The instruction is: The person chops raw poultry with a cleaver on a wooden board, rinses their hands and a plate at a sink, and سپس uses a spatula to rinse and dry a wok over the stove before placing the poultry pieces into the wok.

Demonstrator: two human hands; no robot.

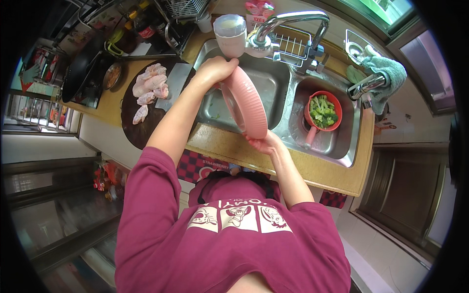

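Note:
A pink ribbed basin [253,106] is tilted onto its side over the larger left bowl of the steel sink [273,78]. My left hand [217,69] grips its far rim, close to the faucet's white filter housing [231,38]. Lower down, my right hand [264,142] holds the near rim, above the counter's front edge. The basin's opening faces left, and most of its inside is hidden from me. Small green scraps [216,116] lie on the sink floor.
In the right sink bowl, a red handled strainer [310,137] holds broccoli [322,111]. Raw chicken pieces [150,86] and a cleaver [174,86] lie on a round dark cutting board [128,106]. A chrome faucet [293,16] arches behind the sink. A teal cloth [388,75] hangs at right.

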